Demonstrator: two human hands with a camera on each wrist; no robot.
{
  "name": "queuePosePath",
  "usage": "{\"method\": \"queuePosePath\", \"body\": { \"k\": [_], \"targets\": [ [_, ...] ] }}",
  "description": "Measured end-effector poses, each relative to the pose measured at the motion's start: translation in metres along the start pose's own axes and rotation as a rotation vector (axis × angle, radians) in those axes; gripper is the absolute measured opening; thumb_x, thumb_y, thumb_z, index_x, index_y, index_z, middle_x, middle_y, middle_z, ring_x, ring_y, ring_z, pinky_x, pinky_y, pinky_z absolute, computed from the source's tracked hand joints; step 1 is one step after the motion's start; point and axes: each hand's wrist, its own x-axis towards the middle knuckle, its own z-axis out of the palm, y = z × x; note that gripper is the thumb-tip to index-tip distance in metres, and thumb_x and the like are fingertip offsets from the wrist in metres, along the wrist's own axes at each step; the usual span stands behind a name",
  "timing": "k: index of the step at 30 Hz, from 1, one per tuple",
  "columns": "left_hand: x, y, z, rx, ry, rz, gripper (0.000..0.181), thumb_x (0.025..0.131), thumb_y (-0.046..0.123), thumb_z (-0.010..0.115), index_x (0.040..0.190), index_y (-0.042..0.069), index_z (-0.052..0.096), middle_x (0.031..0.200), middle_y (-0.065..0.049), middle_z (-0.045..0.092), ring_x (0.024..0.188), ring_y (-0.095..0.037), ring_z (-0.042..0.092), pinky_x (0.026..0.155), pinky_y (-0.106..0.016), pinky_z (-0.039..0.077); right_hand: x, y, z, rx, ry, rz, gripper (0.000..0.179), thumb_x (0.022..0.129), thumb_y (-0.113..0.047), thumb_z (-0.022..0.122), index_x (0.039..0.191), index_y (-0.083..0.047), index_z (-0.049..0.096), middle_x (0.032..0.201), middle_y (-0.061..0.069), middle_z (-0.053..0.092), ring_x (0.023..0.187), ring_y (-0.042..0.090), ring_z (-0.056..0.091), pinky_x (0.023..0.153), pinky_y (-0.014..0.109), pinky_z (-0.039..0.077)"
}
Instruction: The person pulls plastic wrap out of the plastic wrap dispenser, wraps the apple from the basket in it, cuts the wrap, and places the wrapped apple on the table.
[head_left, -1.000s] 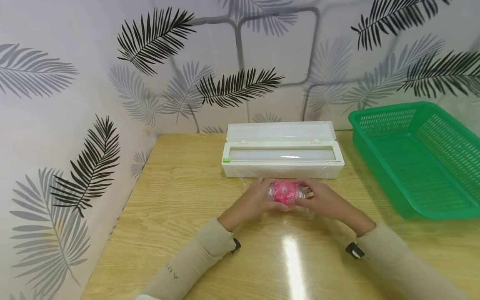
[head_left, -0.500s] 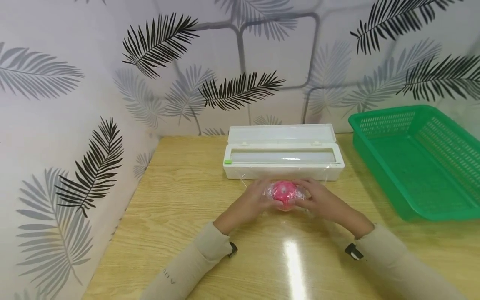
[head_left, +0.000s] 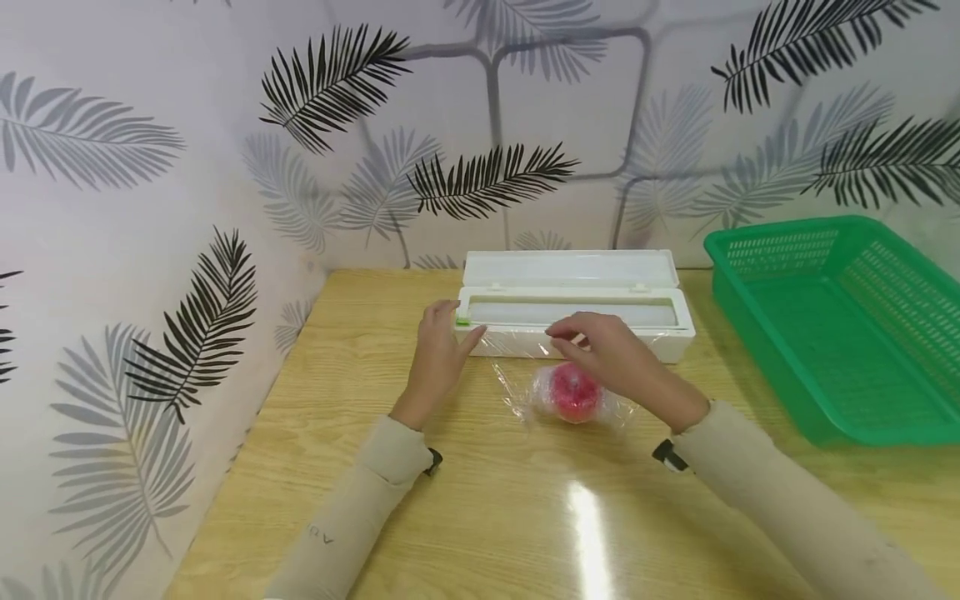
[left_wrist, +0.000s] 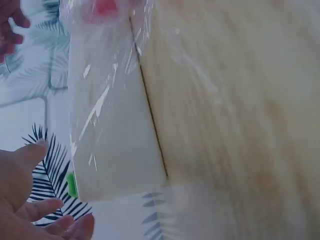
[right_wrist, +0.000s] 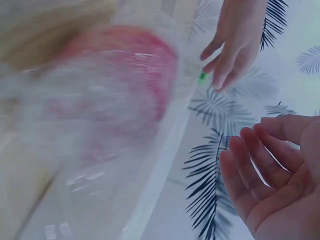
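Note:
A white cling film dispenser [head_left: 495, 342] stands at the back of the table, its lid [head_left: 570, 268] raised and the film roll [head_left: 517, 313] visible inside. My left hand [head_left: 437, 354] is at the dispenser's left end by the green slider [head_left: 462, 321], thumb and fingers apart. Above the front edge hovers my right hand [head_left: 611, 354], fingers loosely bent; in the right wrist view nothing is between them. In front of the box sits a pinkish-red round thing [head_left: 574, 393] wrapped in clear film [head_left: 517, 404]. The film still runs up to the dispenser.
A green plastic basket [head_left: 795, 367] stands to the right on the wooden table [head_left: 360, 358]. Behind the table is a wall [head_left: 420, 100] with a leaf pattern, which also runs along the left side.
Both hands have let go of the wrapped pinkish-red thing. My left hand has moved left and away to the dispenser's end; the right has risen over its front edge.

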Motion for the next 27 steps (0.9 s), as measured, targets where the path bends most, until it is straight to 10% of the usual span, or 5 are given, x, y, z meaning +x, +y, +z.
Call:
{"method": "queuePosePath", "body": {
  "k": [9, 17, 27],
  "targets": [
    [0.022, -0.004, 0.007, 0.037, -0.139, -0.081, 0.066, 0.082, 0.041, 0.065, 0.127, -0.005, 0.050, 0.128, -0.019, 0.046, 0.119, -0.032, 0.045, 0.098, -0.039, 0.041, 0.074, -0.027, 0.030, -0.131, -0.149, -0.085, 0.017, 0.091, -0.009, 0.059, 0.102, -0.005, 0.070, 0.096, 0.003, 0.068, 0.087, 0.014, 0.062, 0.080, 0.029, 0.051],
    [0.014, -0.012, 0.003, -0.001, -0.083, -0.057, 0.035, 0.085, 0.017, 0.069, 0.112, -0.003, 0.059, 0.115, -0.017, 0.052, 0.098, -0.030, 0.053, 0.084, -0.038, 0.048, 0.111, -0.036, 0.068, -0.339, -0.279, -0.120, 0.015, 0.093, -0.009, 0.056, 0.097, -0.008, 0.070, 0.092, 0.003, 0.067, 0.079, 0.013, 0.061, 0.067, 0.021, 0.050],
    [0.013, -0.013, 0.012, 0.017, 0.028, 0.065, 0.029, 0.084, 0.012, 0.069, 0.109, -0.001, 0.060, 0.094, -0.012, 0.055, 0.077, -0.023, 0.049, 0.066, -0.033, 0.045, 0.113, -0.031, 0.077, -0.419, -0.182, -0.055, 0.017, 0.094, -0.011, 0.054, 0.093, -0.012, 0.071, 0.087, 0.000, 0.066, 0.075, 0.010, 0.060, 0.063, 0.021, 0.050]
  ]
}}
